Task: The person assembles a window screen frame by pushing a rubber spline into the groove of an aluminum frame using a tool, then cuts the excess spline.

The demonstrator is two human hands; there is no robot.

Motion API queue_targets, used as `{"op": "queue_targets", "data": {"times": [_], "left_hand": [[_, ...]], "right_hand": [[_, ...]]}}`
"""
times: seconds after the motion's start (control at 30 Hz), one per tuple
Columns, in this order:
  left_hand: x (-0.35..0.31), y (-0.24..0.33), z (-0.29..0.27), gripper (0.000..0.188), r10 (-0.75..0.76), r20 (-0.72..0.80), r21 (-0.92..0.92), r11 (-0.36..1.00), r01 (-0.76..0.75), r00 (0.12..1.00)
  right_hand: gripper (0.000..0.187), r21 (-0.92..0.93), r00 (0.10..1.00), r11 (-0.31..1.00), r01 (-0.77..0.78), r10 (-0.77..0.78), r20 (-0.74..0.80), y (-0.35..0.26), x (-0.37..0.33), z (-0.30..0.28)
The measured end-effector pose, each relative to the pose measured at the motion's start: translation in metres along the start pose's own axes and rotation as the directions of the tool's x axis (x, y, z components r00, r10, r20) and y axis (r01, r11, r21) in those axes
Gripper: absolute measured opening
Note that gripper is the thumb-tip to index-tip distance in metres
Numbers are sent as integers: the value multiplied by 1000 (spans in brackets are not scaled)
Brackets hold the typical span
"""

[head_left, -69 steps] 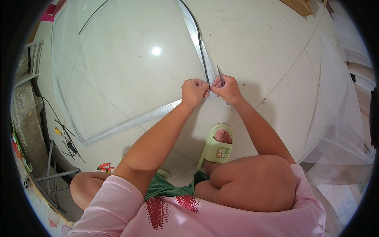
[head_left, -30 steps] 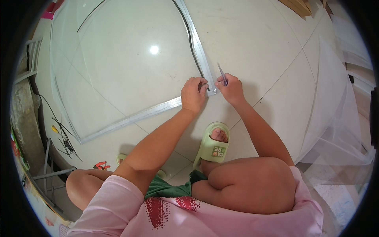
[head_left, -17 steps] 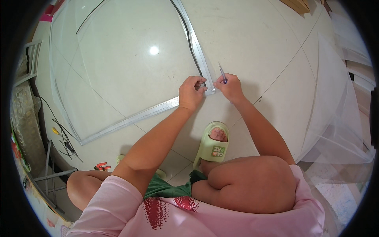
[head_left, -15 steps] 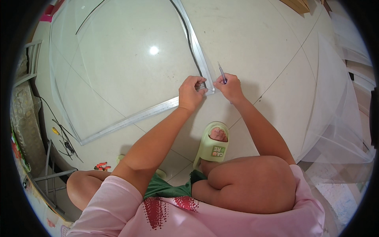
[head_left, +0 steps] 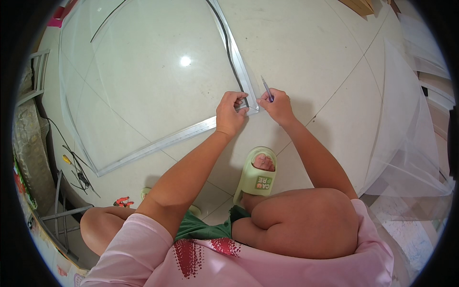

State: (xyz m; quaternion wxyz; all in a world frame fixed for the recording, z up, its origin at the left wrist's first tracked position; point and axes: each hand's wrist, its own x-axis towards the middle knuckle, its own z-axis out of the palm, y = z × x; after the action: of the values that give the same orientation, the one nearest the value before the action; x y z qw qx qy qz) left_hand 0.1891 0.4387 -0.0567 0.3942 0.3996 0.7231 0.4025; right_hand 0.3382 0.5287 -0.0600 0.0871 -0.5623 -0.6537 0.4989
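Frame (head_left: pixel 158 143) of pale metal, large, flat on the tiled floor (head_left: pixel 306 43), corner nearest the squatting person. White mesh sheet (head_left: pixel 406 143) spread at right. Left hand (head_left: pixel 230 114), fingers closed on the frame corner. Right hand (head_left: pixel 276 106), just beside it, fingers gripping a slim purple pen (head_left: pixel 267 89). Green slipper (head_left: pixel 256 174) below both hands.

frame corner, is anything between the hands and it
Nothing visible. The left hand rests directly on the corner of the aluminium frame; the right hand, holding a pen-like tool, sits just beside that corner.
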Motion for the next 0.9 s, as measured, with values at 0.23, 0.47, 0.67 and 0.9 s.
{"op": "queue_targets", "data": {"times": [0.23, 0.47, 0.67, 0.9], "left_hand": [[3, 2, -2, 38, 34, 22, -25, 999, -33, 999], [3, 1, 1, 32, 9, -11, -36, 999, -9, 1000], [3, 1, 5, 32, -2, -42, -28, 1000, 1, 999], [4, 2, 9, 33, 0, -42, 15, 1000, 1, 999]], "right_hand": [[21, -24, 1000, 999, 21, -20, 21, 4, 2, -3], [19, 11, 999, 1000, 9, -10, 47, 7, 2, -4], [17, -13, 995, 1000, 7, -6, 99, 9, 1, -8], [20, -49, 994, 999, -1, 6, 105, 4, 0, -14]]}}
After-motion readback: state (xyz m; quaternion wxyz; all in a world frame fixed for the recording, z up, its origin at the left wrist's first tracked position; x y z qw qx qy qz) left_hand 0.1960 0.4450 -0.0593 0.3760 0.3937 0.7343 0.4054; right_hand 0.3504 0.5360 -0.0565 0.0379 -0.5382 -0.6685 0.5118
